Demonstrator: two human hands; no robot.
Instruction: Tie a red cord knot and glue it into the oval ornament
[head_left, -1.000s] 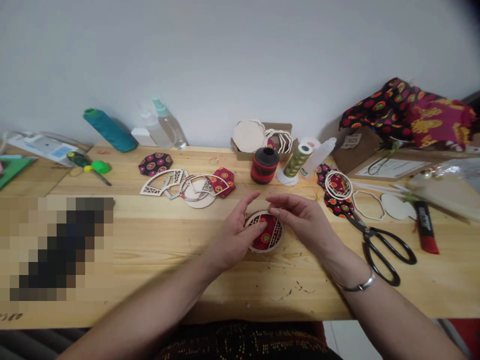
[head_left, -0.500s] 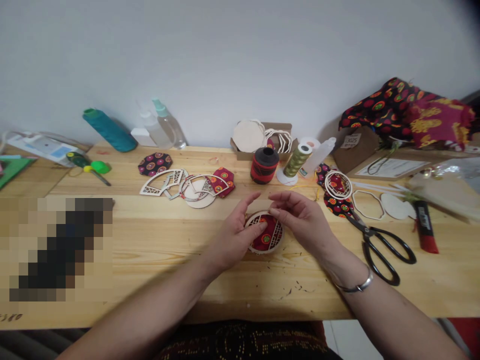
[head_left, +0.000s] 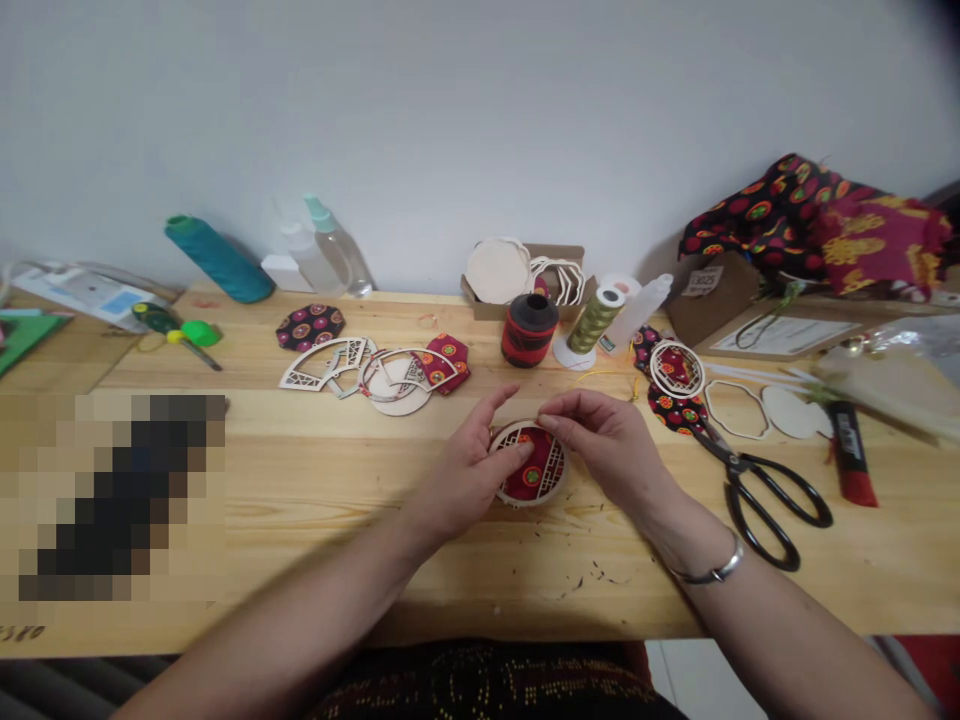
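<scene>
A round wooden lattice frame (head_left: 561,462) with dark red patterned fabric behind its openings is held just over the table in front of me. My left hand (head_left: 476,455) is closed on its left side, thumb lying across the fabric, index finger pointing up past the rim; the other fingers are hidden underneath. At the upper rim, my right hand (head_left: 592,425) pinches with thumb and forefinger; any thread or small piece between the tips is too small to make out. Dark scraps lie on the wood below.
Black-handled scissors (head_left: 750,490) lie right of my right forearm, beside a glue tube (head_left: 851,455). Thread spools (head_left: 529,332) stand beyond my hands. Wooden fan frames (head_left: 330,362) lie to the left. A cardboard box (head_left: 720,300) with fabric stands at back right.
The right hand's fingers have drawn closer together and lower at the frame's upper rim. My left hand and the frame have hardly moved.
</scene>
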